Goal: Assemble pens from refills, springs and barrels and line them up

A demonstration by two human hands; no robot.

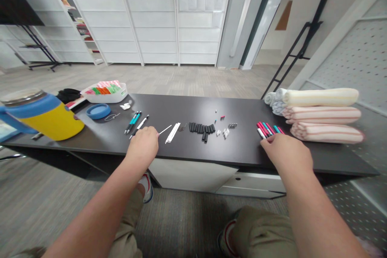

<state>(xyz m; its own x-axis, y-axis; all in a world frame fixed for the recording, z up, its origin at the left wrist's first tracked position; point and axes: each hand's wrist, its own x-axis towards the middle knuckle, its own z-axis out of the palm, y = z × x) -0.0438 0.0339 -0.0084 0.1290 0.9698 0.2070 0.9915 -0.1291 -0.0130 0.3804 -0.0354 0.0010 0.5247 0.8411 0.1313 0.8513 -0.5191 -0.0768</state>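
My left hand (144, 142) is closed in a pinch on a thin white refill rod (165, 130), lifted just left of a bundle of white refill rods (173, 132). My right hand (282, 151) rests with curled fingers on a row of pink, teal and white pen barrels (267, 128); its fingertips touch the nearest white one. Between the hands lie several black pen grips (202, 128), small white parts (224, 132), tiny springs (232, 125) and small tips (221, 117). Three assembled pens (136, 122) lie to the left of my left hand.
All of this sits on a dark desk (181, 149). A yellow and blue jug (42, 115), a blue lid (98, 111) and a white tray of colourful items (107, 92) stand at the left. Rolled striped towels (323, 115) are stacked at the right.
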